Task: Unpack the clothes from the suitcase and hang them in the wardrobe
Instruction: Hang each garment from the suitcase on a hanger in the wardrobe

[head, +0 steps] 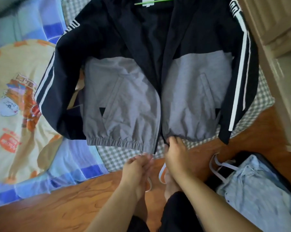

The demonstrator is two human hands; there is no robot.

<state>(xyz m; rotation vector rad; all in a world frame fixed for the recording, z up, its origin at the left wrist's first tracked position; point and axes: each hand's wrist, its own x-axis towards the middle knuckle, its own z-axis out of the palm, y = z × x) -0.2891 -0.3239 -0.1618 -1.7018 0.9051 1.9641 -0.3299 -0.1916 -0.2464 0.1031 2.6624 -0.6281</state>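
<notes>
Two bare hands work at the bottom hem of a black-and-grey zip windbreaker jacket [141, 91], which lies front-up and unzipped on a grey-checked bed sheet [124, 156] with a green hanger [154, 1] in its collar. Right hand [175, 156]: fingers pinch the right front's hem corner. Left hand [138, 166]: fingers curled just below the left front's corner; grip cannot be told. Pale blue denim garment [258, 186] lies lower right.

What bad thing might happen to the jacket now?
The jacket lies open on the bed with a green hanger inside. The right hand pinches its hem near the zip, so fabric might snag if zipped. The left hand holds nothing. Lifting carelessly might slip it off the hanger.
</notes>
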